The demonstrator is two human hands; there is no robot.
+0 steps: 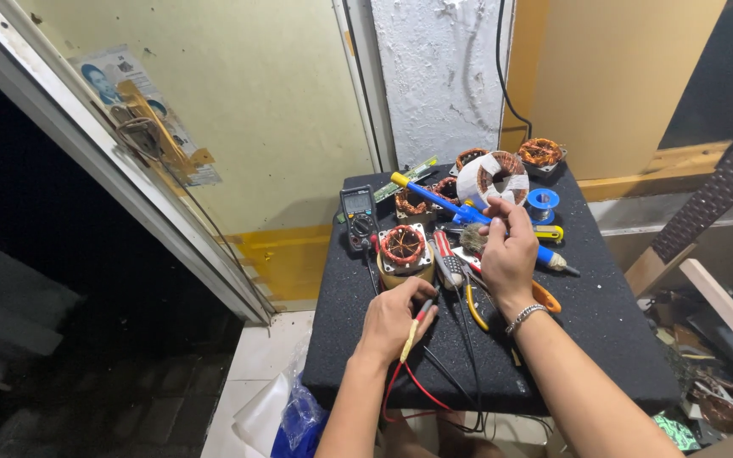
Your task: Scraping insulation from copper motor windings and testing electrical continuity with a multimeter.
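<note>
My left hand (392,318) rests on the black table (621,339) and holds a red and yellow multimeter probe (411,335), its tip pointing up toward a copper-wound stator (403,246). My right hand (509,254) hovers over a pile of tools, fingers pinched together near a small brush (473,239) and a blue soldering iron (460,209); what it pinches I cannot make out. A bracelet circles that wrist. A dark multimeter (358,214) stands to the left of the stator.
More copper-wound stators (540,153), one wrapped in white tape (492,178), a blue solder spool (543,202), pliers with orange handles (545,297) and red and black leads (417,390) lie on the table. A wall and door frame stand behind; clutter sits at right.
</note>
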